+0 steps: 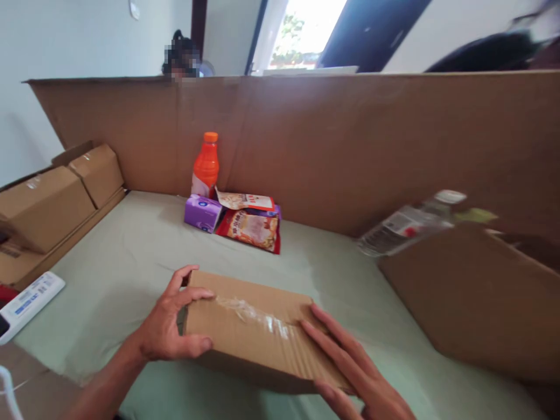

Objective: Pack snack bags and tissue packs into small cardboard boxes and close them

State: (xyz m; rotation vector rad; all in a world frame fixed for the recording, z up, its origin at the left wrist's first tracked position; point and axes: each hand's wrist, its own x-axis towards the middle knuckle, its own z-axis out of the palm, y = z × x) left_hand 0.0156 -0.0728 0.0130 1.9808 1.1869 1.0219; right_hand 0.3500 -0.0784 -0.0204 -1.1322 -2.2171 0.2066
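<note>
A closed cardboard box (pixel 258 341) with clear tape along its top is in front of me, above or on the pale green cloth. My left hand (pixel 175 321) grips its left end, thumb at the front edge and fingers over the top and far corner. Across the right end lies my right hand (pixel 354 364), two fingers stretched over the top and the thumb by the front edge. The underside of the box is hidden, so I cannot tell whether it touches the cloth (pixel 144 251).
Behind stand an orange bottle (pixel 205 169), a purple pack (pixel 203 213) and a red food packet (pixel 251 229). More cardboard boxes (pixel 48 201) and a white power strip (pixel 32 303) lie left. A clear plastic bottle (pixel 400 227) leans by a large carton (pixel 472 291). A person's head shows beyond the cardboard wall (pixel 350 146).
</note>
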